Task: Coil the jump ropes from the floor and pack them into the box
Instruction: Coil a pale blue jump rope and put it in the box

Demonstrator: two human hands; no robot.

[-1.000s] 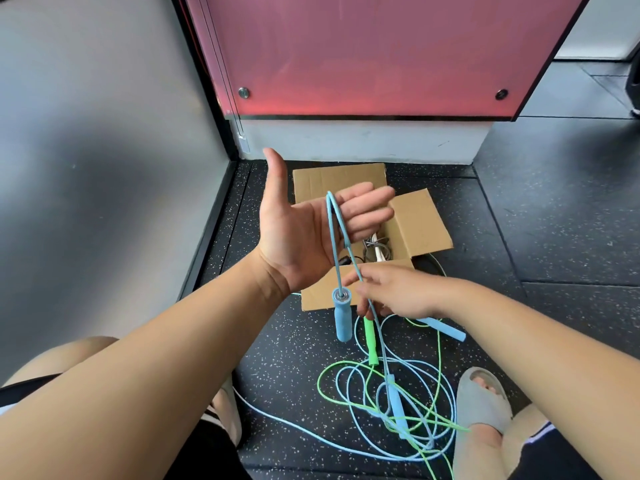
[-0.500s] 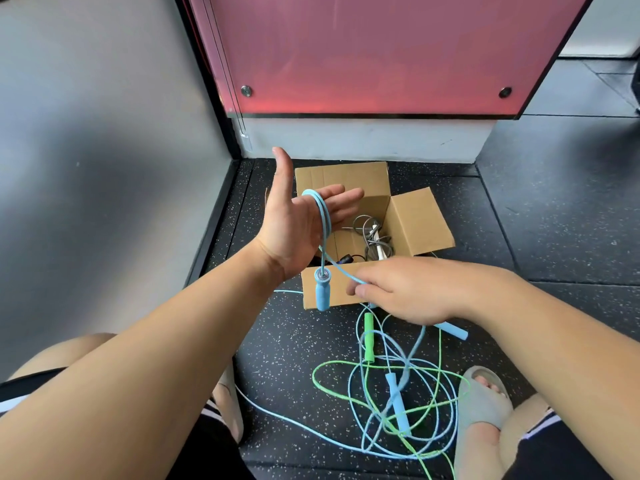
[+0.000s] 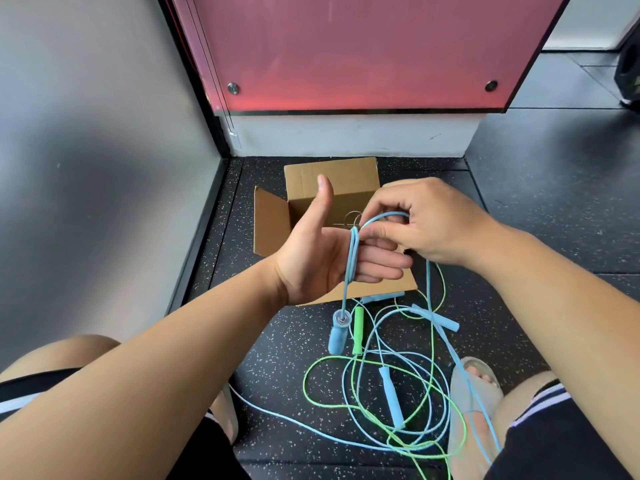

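Observation:
My left hand (image 3: 323,258) is held palm up with straight fingers and raised thumb over the open cardboard box (image 3: 330,188). A light blue jump rope (image 3: 351,258) is looped twice around its fingers, and one blue handle (image 3: 337,332) dangles below. My right hand (image 3: 426,223) pinches the same blue cord just above the left fingers. Loose blue and green ropes (image 3: 388,403) lie tangled on the floor, with a green handle (image 3: 357,329) and more blue handles (image 3: 391,396) among them. Something metallic shows inside the box.
A grey wall (image 3: 104,168) stands on the left and a red panel (image 3: 363,50) over a white base behind the box. My knees and a grey sandal (image 3: 474,382) flank the rope pile on black speckled floor.
My right hand has risen from below the box front to above the left fingers, carrying the blue cord over them. A further turn now lies around the left hand.

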